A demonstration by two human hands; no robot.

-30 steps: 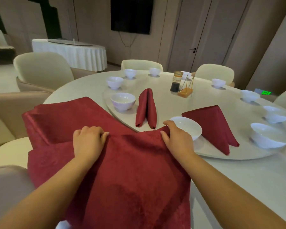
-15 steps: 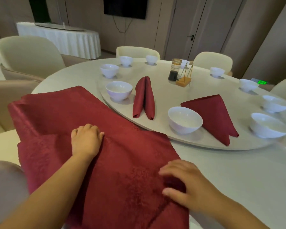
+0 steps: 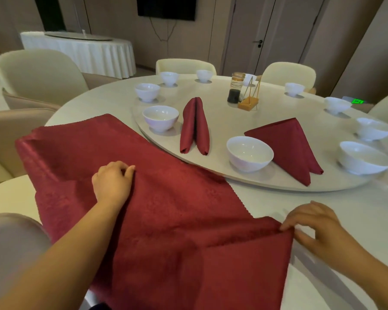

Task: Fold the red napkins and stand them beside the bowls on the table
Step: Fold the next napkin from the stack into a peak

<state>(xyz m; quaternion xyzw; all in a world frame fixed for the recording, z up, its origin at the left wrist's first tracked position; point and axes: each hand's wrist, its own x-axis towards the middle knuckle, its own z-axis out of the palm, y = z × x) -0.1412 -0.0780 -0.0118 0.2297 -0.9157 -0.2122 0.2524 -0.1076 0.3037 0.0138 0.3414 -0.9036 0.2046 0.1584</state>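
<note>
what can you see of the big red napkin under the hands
The napkin is a large dark red cloth, faintly patterned, with a zigzag-cut edge. It lies spread over the near side of the table, its far edge reaching the turntable rim. The right hand pinches its near right corner, which is folded over. The left hand, fingers curled, holds it near the middle.
</note>
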